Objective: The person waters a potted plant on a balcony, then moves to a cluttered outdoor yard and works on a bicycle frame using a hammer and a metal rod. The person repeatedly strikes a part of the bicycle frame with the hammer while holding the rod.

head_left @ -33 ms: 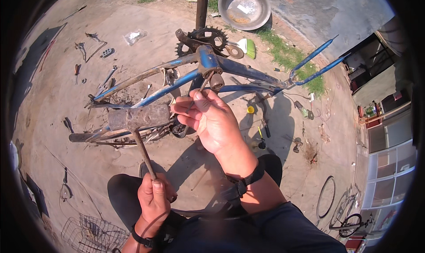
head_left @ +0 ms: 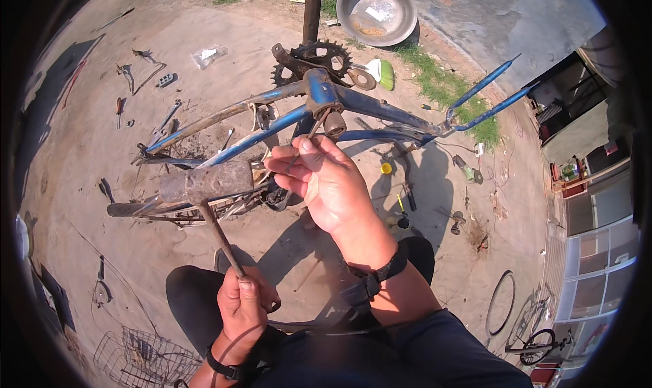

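Note:
My left hand (head_left: 241,306) is closed round the handle of a heavy, rusty sledgehammer (head_left: 204,183). The hammer's head lies crosswise, left of my other hand. My right hand (head_left: 329,188) pinches a thin, rusty metal rod (head_left: 315,128) between thumb and fingers. The rod's upper end reaches the bottom bracket shell (head_left: 322,93) of a blue, worn bicycle frame (head_left: 261,133); its exact contact point is too small to tell. A toothed chainring (head_left: 334,54) and crank arm (head_left: 288,61) sit on the shell's far side.
A metal basin (head_left: 377,11) stands at the back beside a post (head_left: 312,14). A green brush (head_left: 384,74), a screwdriver (head_left: 119,109) and other tools lie on the ground. A wire basket (head_left: 142,357) is at lower left, a bicycle wheel (head_left: 500,302) at lower right.
The sledgehammer's head has shifted slightly left, away from my right hand, and my left hand has moved a little right. My right hand keeps the rod at the shell.

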Demonstrator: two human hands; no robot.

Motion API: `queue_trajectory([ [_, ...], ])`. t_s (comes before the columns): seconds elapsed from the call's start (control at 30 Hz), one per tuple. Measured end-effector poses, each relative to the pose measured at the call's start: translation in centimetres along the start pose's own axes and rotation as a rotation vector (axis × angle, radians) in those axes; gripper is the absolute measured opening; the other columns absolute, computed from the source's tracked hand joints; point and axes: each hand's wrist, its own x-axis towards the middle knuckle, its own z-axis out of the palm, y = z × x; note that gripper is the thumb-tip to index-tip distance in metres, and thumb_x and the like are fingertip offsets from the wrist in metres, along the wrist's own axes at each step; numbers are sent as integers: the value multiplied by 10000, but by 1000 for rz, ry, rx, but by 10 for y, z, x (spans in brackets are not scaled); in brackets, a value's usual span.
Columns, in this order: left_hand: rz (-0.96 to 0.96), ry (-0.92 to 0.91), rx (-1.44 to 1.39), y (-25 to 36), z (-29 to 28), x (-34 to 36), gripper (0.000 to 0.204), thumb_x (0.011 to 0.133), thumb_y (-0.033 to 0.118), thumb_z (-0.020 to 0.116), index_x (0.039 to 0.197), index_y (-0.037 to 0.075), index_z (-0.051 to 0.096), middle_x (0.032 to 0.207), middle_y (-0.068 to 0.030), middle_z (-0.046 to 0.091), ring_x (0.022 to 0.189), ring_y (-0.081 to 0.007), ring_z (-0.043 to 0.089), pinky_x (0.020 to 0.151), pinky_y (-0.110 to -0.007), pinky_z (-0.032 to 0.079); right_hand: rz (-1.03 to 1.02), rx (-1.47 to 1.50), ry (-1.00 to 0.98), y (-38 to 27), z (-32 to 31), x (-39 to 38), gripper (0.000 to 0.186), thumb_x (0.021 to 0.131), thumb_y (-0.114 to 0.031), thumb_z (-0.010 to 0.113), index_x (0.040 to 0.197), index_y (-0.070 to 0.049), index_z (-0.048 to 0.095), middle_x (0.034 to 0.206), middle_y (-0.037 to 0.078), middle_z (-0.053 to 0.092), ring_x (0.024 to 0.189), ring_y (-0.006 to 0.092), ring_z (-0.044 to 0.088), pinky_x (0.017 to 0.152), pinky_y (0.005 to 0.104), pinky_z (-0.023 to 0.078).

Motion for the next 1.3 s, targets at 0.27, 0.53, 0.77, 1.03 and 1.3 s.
queue_trajectory([
  [0.27, -258, 95, -457, -9, 36, -3, 415, 1079, 420, 410, 871, 67, 472, 589, -17, 371, 493, -121, 365, 524, -325, 474, -19, -9, -31, 4, -1, 15, 167, 1002, -262, 627, 1047, -102, 642, 943, 50, 685, 838, 179, 680, 733, 307, 541],
  [0.53, -192, 8, -246, -31, 41, -8, 366, 1086, 382, 408, 875, 84, 445, 604, -34, 396, 481, -126, 376, 508, -323, 464, -43, -19, -52, 0, -3, 9, 159, 1023, -245, 581, 1047, -98, 635, 944, 49, 682, 802, 177, 671, 703, 298, 515],
  [0.77, 36, 23, 60, -48, 38, -4, 358, 1088, 346, 405, 859, 73, 435, 612, -46, 456, 490, -114, 420, 488, -264, 412, -7, 50, -70, -10, -3, 0, 160, 1018, -251, 588, 1019, -100, 638, 910, 39, 671, 802, 163, 652, 700, 289, 495],
  [1.03, 240, 80, 323, -63, 32, 6, 335, 1069, 297, 458, 876, 30, 518, 656, -23, 541, 576, -112, 501, 543, -274, 409, 2, 138, -52, -11, 4, -1, 158, 1017, -237, 585, 997, -90, 638, 902, 41, 653, 827, 200, 659, 732, 291, 503],
  [1.3, 304, 131, 365, -60, 32, 18, 407, 1091, 368, 371, 837, 56, 430, 606, -35, 488, 498, -93, 434, 470, -239, 330, 5, 219, -45, -10, 9, 2, 174, 1029, -248, 568, 999, -92, 638, 905, 40, 657, 830, 200, 678, 744, 322, 544],
])
